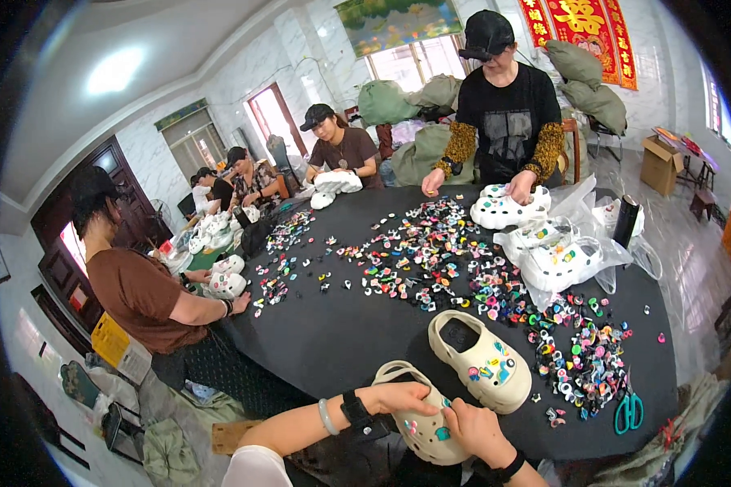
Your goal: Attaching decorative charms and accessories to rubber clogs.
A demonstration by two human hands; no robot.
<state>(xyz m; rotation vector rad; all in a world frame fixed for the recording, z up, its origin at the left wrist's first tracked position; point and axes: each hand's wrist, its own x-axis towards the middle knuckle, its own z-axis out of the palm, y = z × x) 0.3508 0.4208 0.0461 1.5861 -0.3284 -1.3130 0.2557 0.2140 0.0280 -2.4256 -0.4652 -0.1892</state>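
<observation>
A beige clog point(425, 439) with a few small charms on its top is held between my two hands at the table's near edge. My left hand point(404, 398) grips it from the left, fingers wrapped over its upper. On the right side, my right hand point(473, 428) presses its thumb against the top of the clog, fingers closed round it. Whether a charm is under that thumb is hidden. Just beyond lies a second beige clog point(508, 388), apart from my hands, with several colourful charms point(495, 367) fixed on its toe.
Loose shoe charms point(581, 349) are heaped across the dark table point(325, 325). Teal-handled scissors point(628, 412) lie at the right. White clogs in clear plastic point(556, 264) and a black bottle point(625, 221) stand at the far right. Several people work around the table with white clogs.
</observation>
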